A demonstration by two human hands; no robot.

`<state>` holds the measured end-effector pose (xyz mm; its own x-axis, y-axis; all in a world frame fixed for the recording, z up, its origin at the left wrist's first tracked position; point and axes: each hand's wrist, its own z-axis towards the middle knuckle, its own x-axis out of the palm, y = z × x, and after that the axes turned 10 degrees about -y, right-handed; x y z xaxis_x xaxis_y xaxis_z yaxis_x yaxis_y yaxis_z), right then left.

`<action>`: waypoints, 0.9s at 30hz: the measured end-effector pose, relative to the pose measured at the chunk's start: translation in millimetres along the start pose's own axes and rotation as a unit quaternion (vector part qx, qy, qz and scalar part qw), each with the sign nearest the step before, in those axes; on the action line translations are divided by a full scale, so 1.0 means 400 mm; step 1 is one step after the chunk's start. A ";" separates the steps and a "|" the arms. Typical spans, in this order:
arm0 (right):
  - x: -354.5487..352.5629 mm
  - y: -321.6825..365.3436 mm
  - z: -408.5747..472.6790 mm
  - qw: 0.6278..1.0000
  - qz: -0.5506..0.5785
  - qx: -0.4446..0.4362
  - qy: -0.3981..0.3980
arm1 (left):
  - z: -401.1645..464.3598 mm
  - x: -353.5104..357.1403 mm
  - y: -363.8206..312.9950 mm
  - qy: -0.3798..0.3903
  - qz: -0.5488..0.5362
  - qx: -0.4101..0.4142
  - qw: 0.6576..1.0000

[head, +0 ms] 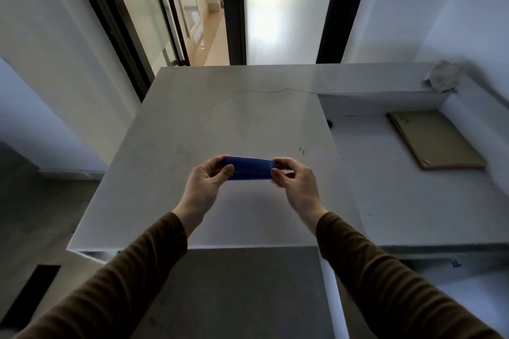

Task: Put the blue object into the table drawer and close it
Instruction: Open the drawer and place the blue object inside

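One grey worktop (248,118) fills the view, with one tan book (436,140) lying flat on its lower right section and one crumpled cloth (443,74) at the far right corner. Two hands meet over the middle: left hand (206,181) and right hand (297,181) each pinch one end of the single blue object (252,170), held level above the surface.
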<state>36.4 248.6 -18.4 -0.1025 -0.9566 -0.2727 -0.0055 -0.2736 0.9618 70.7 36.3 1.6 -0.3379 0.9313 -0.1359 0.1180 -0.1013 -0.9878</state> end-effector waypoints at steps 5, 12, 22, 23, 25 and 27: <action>-0.047 0.009 -0.139 1.000 0.008 -0.015 0.011 | -0.133 -0.034 0.005 0.010 -0.011 0.008 1.000; -0.101 -0.004 -0.321 0.999 0.001 -0.027 0.021 | -0.321 -0.083 0.032 0.030 -0.036 -0.009 0.999; -0.112 -0.121 -0.488 0.998 -0.042 0.018 0.048 | -0.478 -0.109 0.157 0.039 -0.008 -0.076 0.996; -0.110 -0.139 -0.490 0.997 -0.049 0.024 0.054 | -0.478 -0.104 0.172 0.042 0.001 -0.081 0.996; -0.103 -0.175 -0.490 0.995 -0.065 0.038 0.068 | -0.472 -0.094 0.201 0.039 0.015 -0.099 0.994; -0.092 -0.209 -0.484 0.992 -0.070 0.071 0.074 | -0.463 -0.082 0.231 0.040 0.031 -0.120 0.992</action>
<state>233.3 287.2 -93.2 0.0555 -0.9177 -0.3933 -0.1509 -0.3971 0.9053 265.4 61.2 -71.2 -0.2499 0.9514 -0.1800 0.3581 -0.0819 -0.9301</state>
